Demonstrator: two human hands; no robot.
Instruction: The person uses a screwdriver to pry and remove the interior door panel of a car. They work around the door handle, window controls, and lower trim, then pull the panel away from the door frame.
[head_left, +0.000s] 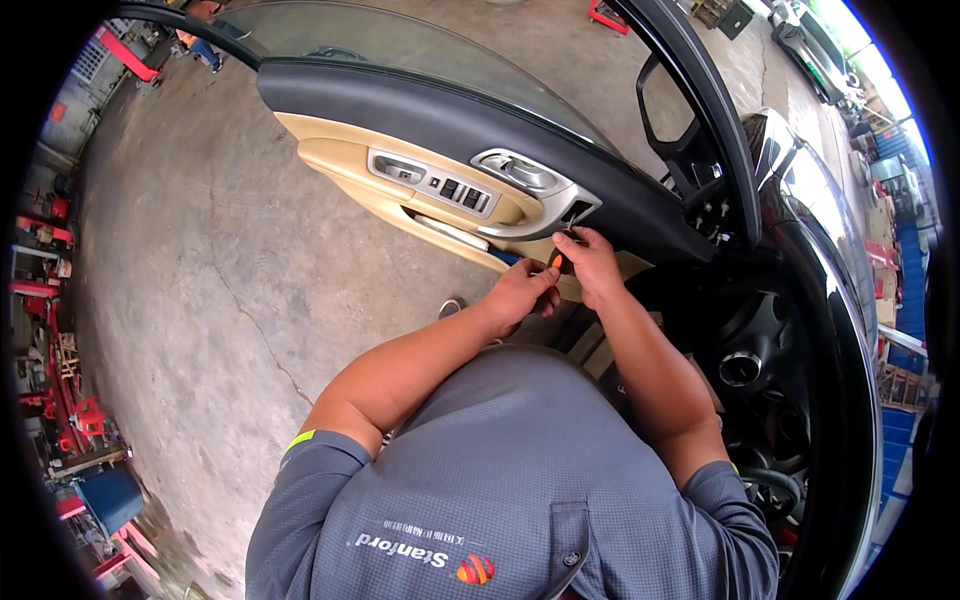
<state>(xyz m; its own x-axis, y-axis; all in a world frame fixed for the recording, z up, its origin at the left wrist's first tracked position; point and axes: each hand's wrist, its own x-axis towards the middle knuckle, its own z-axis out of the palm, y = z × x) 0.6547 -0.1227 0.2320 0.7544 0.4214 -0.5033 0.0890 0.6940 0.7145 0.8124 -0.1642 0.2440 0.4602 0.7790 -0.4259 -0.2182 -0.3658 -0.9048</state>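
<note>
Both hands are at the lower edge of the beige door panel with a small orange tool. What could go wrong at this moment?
1. The small orange tool, held by the left hand against the beige inner door panel, might slip and scratch the soft trim.
2. The right hand has its fingers at the panel seam under the silver handle surround; they could get pinched if the panel shifts.
3. The open black car door may swing while being pushed.

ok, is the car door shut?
No, the door stands swung open over the concrete floor, with both the left hand and right hand at its inner trim panel.
</note>
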